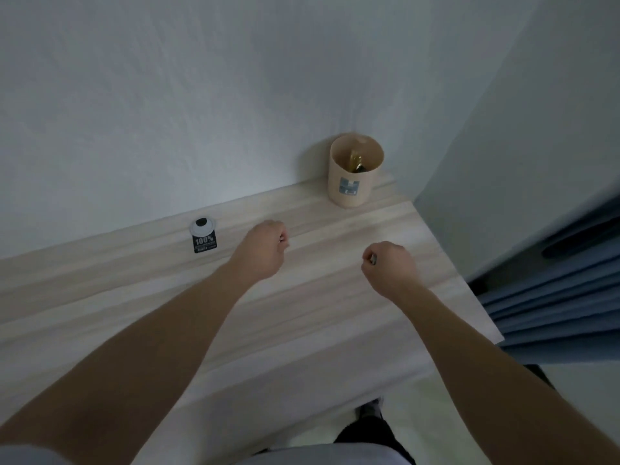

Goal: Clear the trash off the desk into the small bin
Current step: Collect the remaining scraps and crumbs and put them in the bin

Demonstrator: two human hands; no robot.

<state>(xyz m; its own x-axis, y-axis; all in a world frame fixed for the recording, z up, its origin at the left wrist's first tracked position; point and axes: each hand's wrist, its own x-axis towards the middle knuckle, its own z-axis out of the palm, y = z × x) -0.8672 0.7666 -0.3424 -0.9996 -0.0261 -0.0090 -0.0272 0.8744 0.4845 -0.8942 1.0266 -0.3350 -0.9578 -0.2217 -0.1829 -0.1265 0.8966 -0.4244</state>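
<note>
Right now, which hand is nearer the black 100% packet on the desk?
Left. The left hand hovers just right of the black packet, not touching it. The right hand is farther right, closer to the small bin.

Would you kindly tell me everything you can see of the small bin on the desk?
The small bin is a round, open-topped tub in pale beige, matte, perhaps plastic or card. A blue-grey square label sits on its front; the print is too blurred to read. It stands upright on the desk at the far right corner, close to the wall or against it. Inside, something yellowish and something dark show, so it already holds trash. Neither hand touches it.
</note>
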